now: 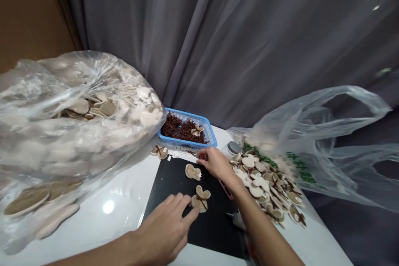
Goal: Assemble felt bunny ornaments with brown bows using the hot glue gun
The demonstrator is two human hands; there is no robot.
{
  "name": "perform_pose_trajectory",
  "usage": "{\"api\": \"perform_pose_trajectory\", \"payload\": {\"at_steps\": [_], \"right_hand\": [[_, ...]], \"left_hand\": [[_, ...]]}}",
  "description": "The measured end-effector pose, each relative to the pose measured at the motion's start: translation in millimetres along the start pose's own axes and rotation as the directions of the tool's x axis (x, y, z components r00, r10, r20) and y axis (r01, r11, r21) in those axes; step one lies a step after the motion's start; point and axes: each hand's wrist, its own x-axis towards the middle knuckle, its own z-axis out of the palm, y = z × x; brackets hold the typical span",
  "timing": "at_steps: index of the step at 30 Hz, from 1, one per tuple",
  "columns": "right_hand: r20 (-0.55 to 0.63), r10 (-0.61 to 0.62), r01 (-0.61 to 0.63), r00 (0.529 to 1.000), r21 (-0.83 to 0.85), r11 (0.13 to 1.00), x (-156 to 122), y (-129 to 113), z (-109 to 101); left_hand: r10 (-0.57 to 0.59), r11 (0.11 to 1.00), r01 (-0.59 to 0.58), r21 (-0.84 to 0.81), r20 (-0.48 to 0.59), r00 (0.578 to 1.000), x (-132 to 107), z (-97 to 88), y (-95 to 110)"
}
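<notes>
My left hand (166,226) lies on a black mat (199,220), fingers stretched out, fingertips touching a beige petal-shaped piece with a brown tie (201,198). My right hand (215,163) reaches toward the mat's far edge near a blue basket (209,131), its fingers curled round something small and dark that I cannot make out. Another beige petal piece (193,171) lies on the mat just left of my right hand.
A big clear bag of beige pieces (71,133) fills the left. The blue basket holds brown strands. A heap of tied pieces (271,187) spills from a plastic bag (324,145) on the right. A loose piece (159,151) and a small jar lid (233,147) lie on the white table (118,212).
</notes>
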Motion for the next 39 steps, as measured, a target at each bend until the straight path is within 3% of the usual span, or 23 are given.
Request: {"api": "perform_pose_trajectory", "payload": {"at_steps": [14, 23, 27, 30, 34, 39], "right_hand": [[-0.038, 0.048, -0.053, 0.998, -0.131, 0.99, -6.7, 12.6, 1.5], [-0.058, 0.008, -0.01, 0.998, -0.037, 0.999, -17.8, 20.5, -4.1], [-0.115, -0.008, 0.011, 0.993, 0.024, 1.0, -36.2, 20.8, -19.2], [-0.166, -0.017, 0.039, 0.986, 0.132, 0.99, -66.6, 19.0, -30.8], [-0.256, 0.14, 0.047, 0.956, 0.609, 0.792, -121.4, 9.5, -21.7], [-0.185, 0.411, -0.038, 0.893, 0.878, 0.477, -169.5, -9.4, 24.6]], "left_hand": [[0.086, 0.994, -0.082, 0.071, -0.058, 0.995, 13.3, 12.9, -5.9], [0.094, 0.995, -0.09, 0.031, -0.162, 0.982, 13.6, 16.7, -7.0], [0.096, 0.995, -0.091, 0.04, -0.157, 0.983, 13.2, 18.1, -7.4], [0.099, 0.995, -0.098, 0.015, -0.148, 0.984, 13.3, 18.5, -8.2], [0.11, 0.991, -0.122, -0.056, -0.188, 0.976, 14.6, 18.5, -9.5], [0.089, 0.99, -0.108, -0.093, -0.188, 0.978, 17.7, 15.0, -8.5]]}}
